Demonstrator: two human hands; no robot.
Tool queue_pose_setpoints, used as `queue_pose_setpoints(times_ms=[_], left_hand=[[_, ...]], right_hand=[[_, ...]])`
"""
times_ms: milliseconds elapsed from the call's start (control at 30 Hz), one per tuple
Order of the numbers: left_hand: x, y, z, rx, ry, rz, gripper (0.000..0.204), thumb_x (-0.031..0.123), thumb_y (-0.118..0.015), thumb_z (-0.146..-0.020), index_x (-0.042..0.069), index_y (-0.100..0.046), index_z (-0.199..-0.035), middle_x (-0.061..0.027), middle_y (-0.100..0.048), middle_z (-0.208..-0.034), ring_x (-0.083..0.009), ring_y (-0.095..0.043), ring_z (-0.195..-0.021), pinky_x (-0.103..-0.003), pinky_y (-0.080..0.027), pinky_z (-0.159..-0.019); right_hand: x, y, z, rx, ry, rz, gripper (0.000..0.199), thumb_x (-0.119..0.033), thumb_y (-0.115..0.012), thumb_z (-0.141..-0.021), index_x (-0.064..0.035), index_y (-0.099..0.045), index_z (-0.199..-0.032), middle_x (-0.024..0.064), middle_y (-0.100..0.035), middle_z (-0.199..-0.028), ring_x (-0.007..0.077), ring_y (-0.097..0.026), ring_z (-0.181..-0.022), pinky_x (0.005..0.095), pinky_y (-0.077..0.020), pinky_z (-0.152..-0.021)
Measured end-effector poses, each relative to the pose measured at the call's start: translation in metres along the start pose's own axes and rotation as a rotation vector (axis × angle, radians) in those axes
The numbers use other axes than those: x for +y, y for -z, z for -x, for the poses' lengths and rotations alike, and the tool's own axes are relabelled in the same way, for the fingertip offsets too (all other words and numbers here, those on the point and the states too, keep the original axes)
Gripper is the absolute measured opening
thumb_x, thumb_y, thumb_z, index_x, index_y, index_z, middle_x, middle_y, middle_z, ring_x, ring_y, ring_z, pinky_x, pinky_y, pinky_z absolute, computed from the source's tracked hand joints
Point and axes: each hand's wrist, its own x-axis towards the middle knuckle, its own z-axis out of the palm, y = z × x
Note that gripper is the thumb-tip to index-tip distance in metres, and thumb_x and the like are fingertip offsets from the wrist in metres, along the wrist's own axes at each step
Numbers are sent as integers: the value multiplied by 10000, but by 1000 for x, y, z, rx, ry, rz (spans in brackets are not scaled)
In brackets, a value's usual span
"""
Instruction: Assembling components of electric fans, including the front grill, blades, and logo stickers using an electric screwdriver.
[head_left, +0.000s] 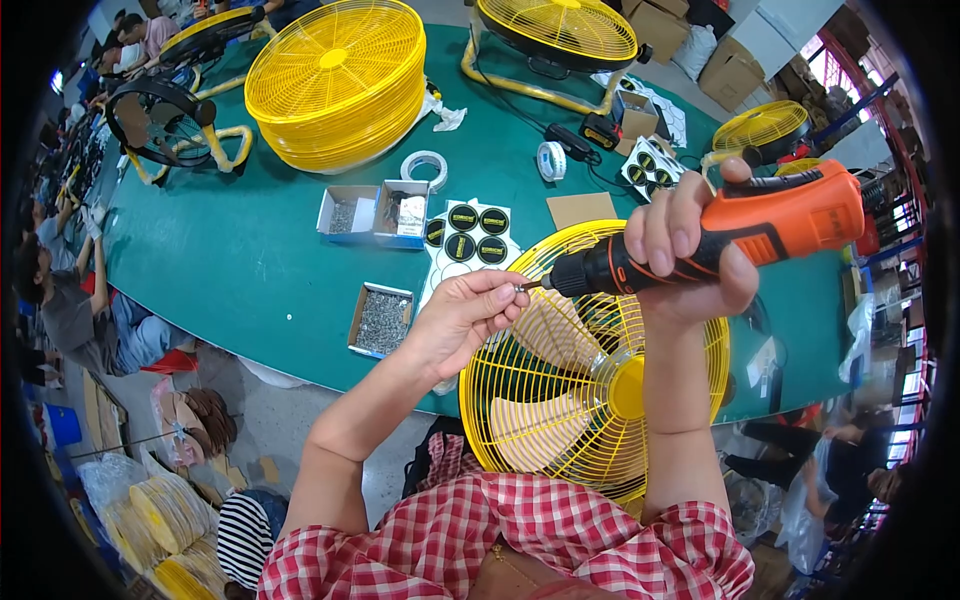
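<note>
My right hand [668, 235] is wrapped round an orange and black power screwdriver [800, 212], held level with its bit pointing left. At the bit's tip, my left hand [452, 325] pinches a small metal screw [521, 288] between thumb and fingertips. Both hands are raised over a fan with a round yellow wire grille [490, 410]. Pale blades show through the wires, and a yellow hub [628, 388] sits in the middle. Left of the fan, a small open box of screws [382, 318] stands near my left wrist. Round black stickers [462, 247] lie on a white sheet behind that hand.
On the green table [220, 250] are a tall stack of yellow grilles [335, 85], two small boxes [372, 213], tape rolls [424, 170] and a cardboard piece [580, 210]. Assembled fans [560, 35] stand at the back. A person [75, 300] sits at the left.
</note>
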Motion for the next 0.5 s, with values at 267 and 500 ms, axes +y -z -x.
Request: queue_pose_setpoints(times_ms=[267,500], left_hand=[[-6,-9,-8,55,-303,-259,175,33,-577,-840,-24,-590,-1005,-72,-614,-832,-77,-547,-681,-172,-445,-613],[-4,9,-60,49,-396,-651,129,37,-627,-797,4,-657,-918,-19,-569,-807,-83,-520,-747,-197,-418,-672]], right_hand=[[5,-10,1,304,44,78,484,-157,-496,-799,-55,-313,-1236,93,-489,-726,186,-510,-591,350,-430,-591],[18,16,2,347,91,259,479,-94,-535,-773,-34,-335,-1205,98,-506,-714,187,-530,-591,341,-458,-581]])
